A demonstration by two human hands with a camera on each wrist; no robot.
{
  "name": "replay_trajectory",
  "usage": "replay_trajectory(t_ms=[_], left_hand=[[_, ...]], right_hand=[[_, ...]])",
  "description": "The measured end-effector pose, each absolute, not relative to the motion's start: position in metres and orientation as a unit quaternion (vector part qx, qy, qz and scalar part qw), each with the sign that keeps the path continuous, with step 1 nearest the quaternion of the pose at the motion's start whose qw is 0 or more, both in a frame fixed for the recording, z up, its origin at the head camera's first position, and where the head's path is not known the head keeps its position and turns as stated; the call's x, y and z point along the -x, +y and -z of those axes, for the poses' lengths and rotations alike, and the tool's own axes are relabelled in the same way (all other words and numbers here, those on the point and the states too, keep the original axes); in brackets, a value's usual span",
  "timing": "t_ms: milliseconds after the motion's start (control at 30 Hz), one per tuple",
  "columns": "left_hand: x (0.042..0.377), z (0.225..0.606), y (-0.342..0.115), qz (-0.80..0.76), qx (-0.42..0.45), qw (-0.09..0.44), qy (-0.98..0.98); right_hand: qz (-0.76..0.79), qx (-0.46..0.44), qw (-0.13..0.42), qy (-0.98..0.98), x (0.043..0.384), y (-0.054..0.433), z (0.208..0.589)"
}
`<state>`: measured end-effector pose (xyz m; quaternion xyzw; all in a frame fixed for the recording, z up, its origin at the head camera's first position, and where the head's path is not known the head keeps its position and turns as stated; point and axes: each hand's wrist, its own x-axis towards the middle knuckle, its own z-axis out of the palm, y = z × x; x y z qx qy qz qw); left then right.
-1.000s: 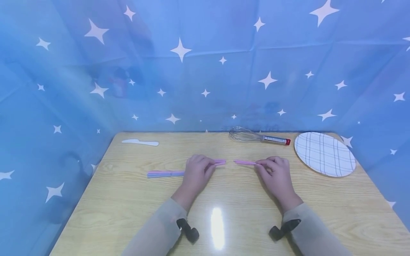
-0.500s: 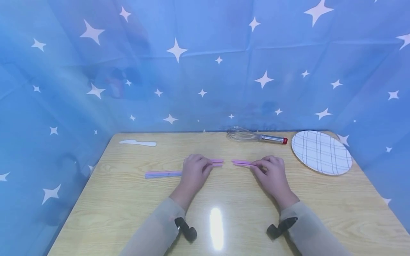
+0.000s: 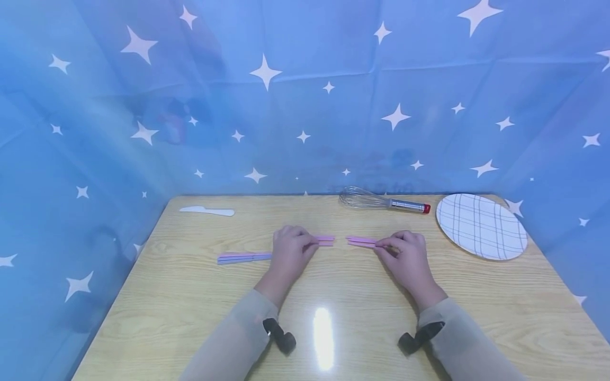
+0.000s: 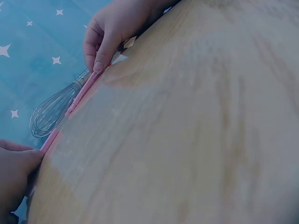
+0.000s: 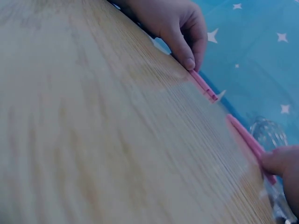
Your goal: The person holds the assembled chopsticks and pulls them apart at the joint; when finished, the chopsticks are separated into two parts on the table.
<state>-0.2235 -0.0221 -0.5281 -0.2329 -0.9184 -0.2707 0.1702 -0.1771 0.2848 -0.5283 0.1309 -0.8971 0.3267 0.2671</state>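
Observation:
My left hand (image 3: 292, 254) pinches a pair of thin pink sticks (image 3: 326, 237), which look like chopstick sections, between thumb and fingers. Opposite it, my right hand (image 3: 405, 256) pinches another pink pair (image 3: 361, 239). Both pairs lie low over the table, their free ends facing each other across a small gap. The right wrist view shows the right hand's sticks (image 5: 245, 135) slightly spread. Further left lies a bundle of pink and blue sticks (image 3: 244, 258); its right end is hidden behind my left hand.
A wire whisk (image 3: 381, 202) with a red-tipped handle lies at the back of the wooden table (image 3: 229, 317). A white plastic knife (image 3: 207, 211) rests at the back left. At the right lies a checked oval plate (image 3: 481, 227). A blue star-patterned cloth (image 3: 305, 106) hangs behind.
The two sticks in each pair have spread slightly apart at their free ends. Both hands keep their grip and stay nearly in place.

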Motion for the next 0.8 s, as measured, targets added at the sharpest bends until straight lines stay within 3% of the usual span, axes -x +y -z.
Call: replay_trajectory(t_ms=[500,800], left_hand=[[0.2223,0.5271,-0.0217,0.3,0.218,0.214,-0.904],[0.2236,0.5288,-0.0211,0.313,0.218,0.253,-0.889]], right_hand=[[-0.322,-0.119,0.266,-0.901,0.178,0.2849,0.5274],[-0.326,-0.062,0.217,-0.918,0.1789,0.2838,0.5248]])
